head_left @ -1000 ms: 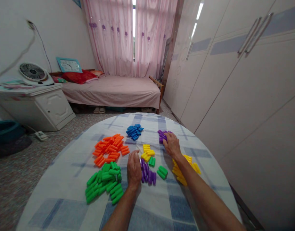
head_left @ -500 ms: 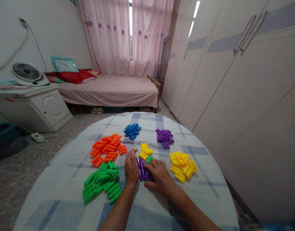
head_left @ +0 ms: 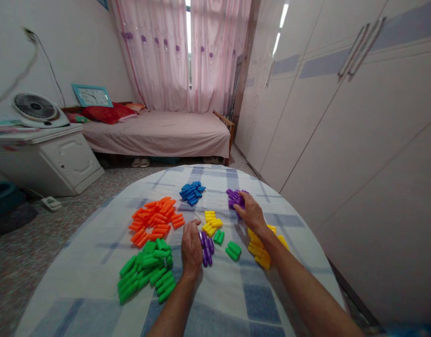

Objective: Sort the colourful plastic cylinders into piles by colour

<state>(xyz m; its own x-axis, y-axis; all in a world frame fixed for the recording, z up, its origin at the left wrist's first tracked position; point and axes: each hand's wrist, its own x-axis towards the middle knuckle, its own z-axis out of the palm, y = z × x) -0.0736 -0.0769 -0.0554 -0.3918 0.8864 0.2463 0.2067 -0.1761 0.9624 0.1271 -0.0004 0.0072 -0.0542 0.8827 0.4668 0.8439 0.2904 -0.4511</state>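
My left hand (head_left: pixel 192 245) rests on its edge on the table, fingers stretched out. It lies alongside a small group of purple tube-shaped plastic pieces (head_left: pixel 207 249), its palm side towards them. Farther back and to the right, my right hand (head_left: pixel 251 213) has its thumb and fingers curled round purple pieces at the purple pile (head_left: pixel 233 196), hiding part of it. Between the hands are two small green groups, a nearer one (head_left: pixel 233 251) and a farther one (head_left: pixel 218 237). Just beyond the left fingertips sit several yellow pieces (head_left: pixel 211 223).
On the round table's checked cloth (head_left: pixel 96 276) lie an orange pile (head_left: pixel 155 215), a green pile (head_left: pixel 145 267) and a blue pile (head_left: pixel 192 193). My right forearm partly covers a yellow pile (head_left: pixel 259 248). A bed (head_left: pixel 166 131) stands beyond; wardrobes (head_left: pixel 341 164) line the right.
My right hand has gone from the middle purple group to the purple pile at the back right. Fewer purple pieces show in the middle, and both green groups are uncovered. The left hand stays put.
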